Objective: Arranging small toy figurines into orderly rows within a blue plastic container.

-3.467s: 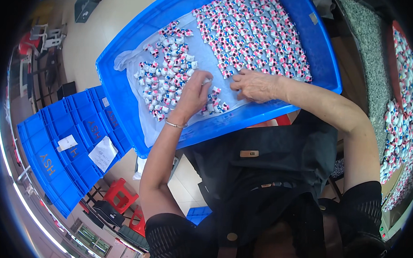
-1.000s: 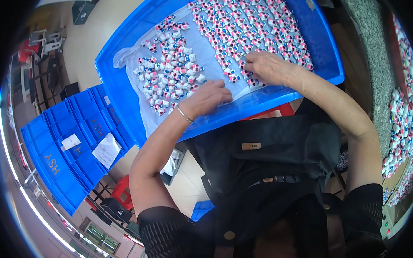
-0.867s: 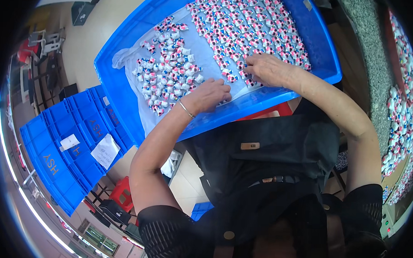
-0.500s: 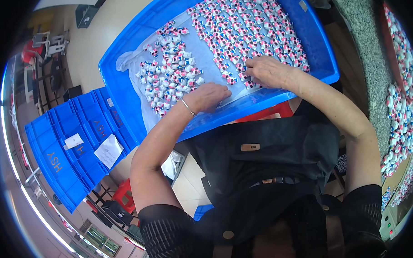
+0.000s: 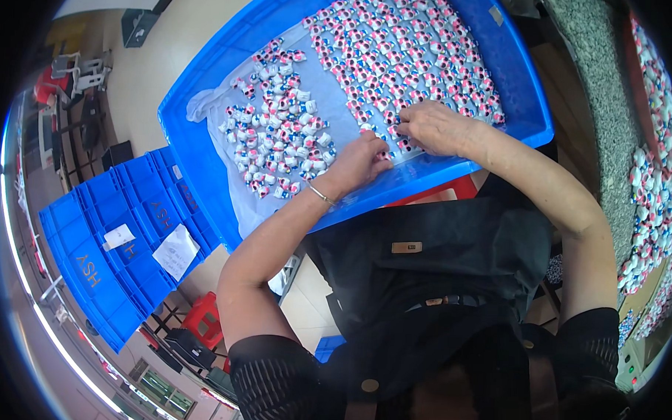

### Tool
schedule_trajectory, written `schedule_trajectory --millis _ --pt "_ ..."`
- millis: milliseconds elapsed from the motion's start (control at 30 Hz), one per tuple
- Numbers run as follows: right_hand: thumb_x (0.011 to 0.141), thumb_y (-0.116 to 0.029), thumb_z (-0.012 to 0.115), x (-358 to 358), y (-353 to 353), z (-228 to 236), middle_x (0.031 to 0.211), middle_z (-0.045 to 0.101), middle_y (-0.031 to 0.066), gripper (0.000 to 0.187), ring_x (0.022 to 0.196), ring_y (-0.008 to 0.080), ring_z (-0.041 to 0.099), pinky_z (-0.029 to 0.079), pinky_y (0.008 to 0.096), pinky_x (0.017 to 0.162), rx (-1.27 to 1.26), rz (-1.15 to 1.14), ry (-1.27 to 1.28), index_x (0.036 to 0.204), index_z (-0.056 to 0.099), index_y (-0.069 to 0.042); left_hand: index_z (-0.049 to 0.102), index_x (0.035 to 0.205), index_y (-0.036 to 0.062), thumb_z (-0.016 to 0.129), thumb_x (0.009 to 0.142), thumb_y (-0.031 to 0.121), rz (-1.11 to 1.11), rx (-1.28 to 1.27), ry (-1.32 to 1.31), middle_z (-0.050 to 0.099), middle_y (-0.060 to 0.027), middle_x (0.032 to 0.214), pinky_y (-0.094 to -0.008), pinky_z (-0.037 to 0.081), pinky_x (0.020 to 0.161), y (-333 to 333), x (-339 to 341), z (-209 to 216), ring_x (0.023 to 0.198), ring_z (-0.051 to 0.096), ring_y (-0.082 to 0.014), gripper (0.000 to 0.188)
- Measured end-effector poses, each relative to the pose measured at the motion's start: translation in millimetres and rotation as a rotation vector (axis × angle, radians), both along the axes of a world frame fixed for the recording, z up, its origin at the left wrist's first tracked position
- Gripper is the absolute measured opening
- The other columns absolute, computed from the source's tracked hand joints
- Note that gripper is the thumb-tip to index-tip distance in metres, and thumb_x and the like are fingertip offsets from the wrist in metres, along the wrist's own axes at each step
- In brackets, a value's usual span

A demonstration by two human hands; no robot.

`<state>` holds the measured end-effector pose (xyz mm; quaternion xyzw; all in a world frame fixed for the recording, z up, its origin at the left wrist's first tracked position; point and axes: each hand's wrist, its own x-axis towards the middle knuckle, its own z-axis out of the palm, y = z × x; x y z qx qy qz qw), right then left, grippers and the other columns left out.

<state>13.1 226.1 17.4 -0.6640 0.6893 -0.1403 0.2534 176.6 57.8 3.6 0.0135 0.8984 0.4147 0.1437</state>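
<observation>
A large blue tray (image 5: pixel 182 127), lined with a thin white sheet (image 5: pixel 326 98), lies in front of me. Small white, pink and blue toy figures (image 5: pixel 408 53) are set out in close rows across its right part. On the left part is a loose heap of the same figures (image 5: pixel 275 137). My left hand (image 5: pixel 358 165) is closed near the tray's front edge, thumb and fingers pinching one figure (image 5: pixel 384 156). Just right of it, my right hand (image 5: pixel 439 128) bends its fingers closed at the front end of the rows; what they grip is hidden.
Blue crates (image 5: pixel 139 236) with paper slips stand to the left. A grey speckled ledge (image 5: pixel 606 93) runs along the right, with more figures (image 5: pixel 653 214) piled beyond it. Something red (image 5: pixel 455 190) shows under the tray's front edge. A red stool (image 5: pixel 205 320) stands lower left.
My left hand has moved right and away from the heap, toward the right hand and the rows. A figure now shows at its fingertips. The right hand has barely shifted.
</observation>
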Motion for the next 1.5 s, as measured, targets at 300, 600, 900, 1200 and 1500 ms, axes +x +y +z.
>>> schedule_trajectory --millis 300,600,900,1200,1500 --pt "0.083 -0.013 0.060 11 -15 11 0.109 0.062 0.0124 0.017 0.102 0.0289 0.061 0.048 0.0437 0.088 0.013 0.103 -0.009 0.096 0.068 -0.006 0.065 0.097 0.0021 0.072 0.081 0.005 0.159 0.043 -0.008 0.060 -0.0124 0.083 -0.0328 0.051 0.065 -29 19 10 0.070 0.064 -0.0243 0.018" --pt "0.099 -0.046 0.039 39 -58 -21 0.160 0.021 0.0026 0.059 0.148 0.0207 0.014 0.007 0.0528 0.119 0.015 0.551 0.471 0.150 0.032 -0.017 0.066 0.094 0.0007 0.066 0.089 0.008 0.653 0.162 0.079 0.061 -0.0005 0.081 -0.0210 0.047 0.061 -82 19 20 0.070 0.057 -0.0053 0.008" --pt "0.099 -0.044 0.041 36 -54 -11 0.160 0.021 0.0069 0.063 0.148 0.0229 0.015 0.006 0.0515 0.119 0.014 0.290 0.413 0.149 0.032 -0.009 0.066 0.090 -0.0002 0.067 0.085 0.005 0.708 0.016 0.308 0.062 -0.0075 0.087 -0.0257 0.051 0.063 -121 -7 17 0.070 0.062 -0.0134 0.007" --pt "0.094 -0.048 0.046 42 -81 -18 0.158 0.025 0.0120 0.070 0.148 0.0258 0.017 0.006 0.0537 0.119 0.106 0.094 0.591 0.146 0.037 -0.002 0.067 0.092 0.0034 0.068 0.078 0.006 0.528 -0.515 0.479 0.063 -0.0122 0.095 -0.0406 0.051 0.082 -157 -76 -2 0.091 0.061 -0.0317 0.015" --pt "0.096 -0.045 0.045 7 -158 -31 0.155 0.029 0.0141 0.066 0.147 0.0262 0.017 0.004 0.0547 0.119 0.003 -0.149 0.690 0.144 0.038 0.000 0.068 0.091 0.0049 0.073 0.071 0.013 0.340 -0.725 0.348 0.059 -0.0126 0.096 -0.0429 0.048 0.082 -156 -105 -21 0.100 0.055 -0.0314 0.022"
